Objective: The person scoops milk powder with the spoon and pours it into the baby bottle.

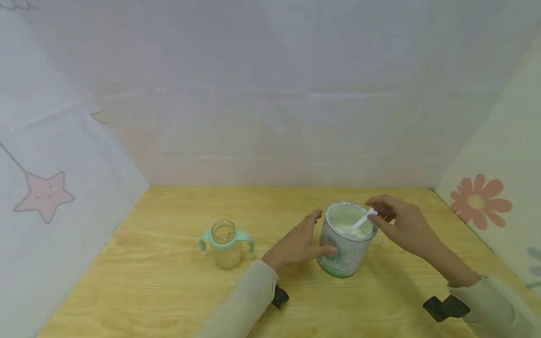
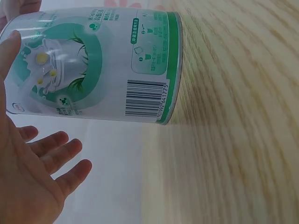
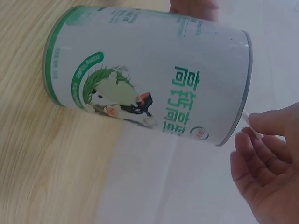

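Right hand (image 1: pixel 405 227) pinches the handle end of a white scoop (image 1: pixel 362 221) between thumb and fingers, at the can's right rim. Left hand (image 1: pixel 296 244) is spread, thumb on the can's side, other fingers extended past it. White-and-green can (image 1: pixel 351 256) stands upright on the worktop (image 1: pixel 169 220), right of center, between the hands. Clear bottle (image 1: pixel 227 256) stands upright to the left, well apart from the can; left hand and forearm sit between the two. Patterned sheets (image 1: pixel 270 122) behind and at both sides, pink star (image 1: pixel 45 196) left, red flower (image 1: pixel 479 202) right. Can's top is open, pale powder (image 1: pixel 341 222) inside; scoop slants down into it, bowl depth unclear. Bottle is open-topped, mint handles (image 1: pixel 246 236) either side; can't tell if anything's inside. Both forearms come in from the near edge, right one angling leftward.
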A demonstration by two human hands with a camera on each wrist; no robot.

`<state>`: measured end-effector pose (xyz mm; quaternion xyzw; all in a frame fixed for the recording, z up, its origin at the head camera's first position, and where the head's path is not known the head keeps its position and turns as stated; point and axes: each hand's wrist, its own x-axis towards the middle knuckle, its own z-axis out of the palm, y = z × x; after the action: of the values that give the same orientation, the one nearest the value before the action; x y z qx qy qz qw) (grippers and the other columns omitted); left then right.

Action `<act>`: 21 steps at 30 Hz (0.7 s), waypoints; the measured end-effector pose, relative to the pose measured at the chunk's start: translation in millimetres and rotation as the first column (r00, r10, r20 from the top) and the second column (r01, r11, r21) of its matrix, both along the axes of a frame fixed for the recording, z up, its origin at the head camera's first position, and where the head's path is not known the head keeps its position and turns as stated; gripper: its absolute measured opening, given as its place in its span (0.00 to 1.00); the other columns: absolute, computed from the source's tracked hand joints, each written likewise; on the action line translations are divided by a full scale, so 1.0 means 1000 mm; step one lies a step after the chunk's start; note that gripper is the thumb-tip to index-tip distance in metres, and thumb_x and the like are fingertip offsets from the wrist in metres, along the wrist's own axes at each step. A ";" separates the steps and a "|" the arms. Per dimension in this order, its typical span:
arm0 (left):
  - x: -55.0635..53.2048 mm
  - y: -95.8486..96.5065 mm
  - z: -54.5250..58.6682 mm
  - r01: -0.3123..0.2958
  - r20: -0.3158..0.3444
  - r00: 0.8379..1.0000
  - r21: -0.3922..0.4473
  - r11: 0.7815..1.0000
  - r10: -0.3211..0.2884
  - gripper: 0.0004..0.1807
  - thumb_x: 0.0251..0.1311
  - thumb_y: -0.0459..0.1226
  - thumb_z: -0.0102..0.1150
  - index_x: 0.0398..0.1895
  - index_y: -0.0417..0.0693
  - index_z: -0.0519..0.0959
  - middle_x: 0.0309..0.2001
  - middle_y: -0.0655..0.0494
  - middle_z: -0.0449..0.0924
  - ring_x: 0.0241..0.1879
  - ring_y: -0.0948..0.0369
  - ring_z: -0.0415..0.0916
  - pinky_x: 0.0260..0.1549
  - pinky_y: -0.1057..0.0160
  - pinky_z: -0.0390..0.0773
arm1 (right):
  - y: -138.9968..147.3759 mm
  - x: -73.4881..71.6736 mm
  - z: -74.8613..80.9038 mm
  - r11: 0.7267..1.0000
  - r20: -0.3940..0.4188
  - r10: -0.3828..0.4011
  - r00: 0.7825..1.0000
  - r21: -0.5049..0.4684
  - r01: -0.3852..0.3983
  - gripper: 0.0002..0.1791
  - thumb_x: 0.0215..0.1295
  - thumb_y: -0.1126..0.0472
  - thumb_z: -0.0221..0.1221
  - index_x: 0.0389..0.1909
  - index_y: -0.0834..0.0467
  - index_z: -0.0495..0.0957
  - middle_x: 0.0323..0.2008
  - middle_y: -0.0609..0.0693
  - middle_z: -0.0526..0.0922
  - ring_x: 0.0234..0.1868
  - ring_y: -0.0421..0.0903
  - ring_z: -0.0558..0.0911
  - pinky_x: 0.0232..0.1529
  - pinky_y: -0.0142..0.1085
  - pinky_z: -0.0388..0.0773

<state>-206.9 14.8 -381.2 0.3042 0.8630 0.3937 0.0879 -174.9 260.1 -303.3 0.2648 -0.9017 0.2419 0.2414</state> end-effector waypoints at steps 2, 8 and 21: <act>0.000 0.002 -0.002 0.011 0.017 1.000 0.038 0.999 -0.012 0.53 0.56 0.59 0.60 0.76 0.53 0.41 0.74 0.54 0.50 0.72 0.54 0.52 0.66 0.49 0.62 | -0.004 0.000 0.001 1.000 -0.003 0.007 1.000 -0.024 -0.007 0.16 0.52 0.74 0.65 0.43 0.62 0.78 0.29 0.49 0.83 0.28 0.26 0.76 0.27 0.22 0.75; -0.003 0.007 -0.007 0.058 0.014 0.998 0.146 0.988 -0.061 0.52 0.54 0.55 0.64 0.75 0.62 0.41 0.72 0.60 0.51 0.71 0.60 0.53 0.66 0.50 0.62 | -0.016 -0.002 0.004 0.994 0.067 0.025 0.997 -0.106 -0.018 0.12 0.56 0.71 0.65 0.42 0.63 0.80 0.33 0.53 0.85 0.31 0.25 0.78 0.31 0.20 0.76; -0.003 0.017 -0.014 0.043 0.110 0.991 0.270 0.962 -0.075 0.59 0.48 0.47 0.73 0.73 0.69 0.38 0.70 0.65 0.53 0.70 0.64 0.53 0.67 0.50 0.60 | -0.028 -0.003 0.007 0.979 0.258 0.089 0.962 -0.199 -0.037 0.09 0.62 0.66 0.61 0.43 0.63 0.81 0.33 0.55 0.86 0.31 0.31 0.83 0.33 0.24 0.79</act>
<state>-209.8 31.6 -394.8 0.3147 0.7857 0.5212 0.1094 -178.4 232.3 -295.8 0.2340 -0.8893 0.3689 0.1351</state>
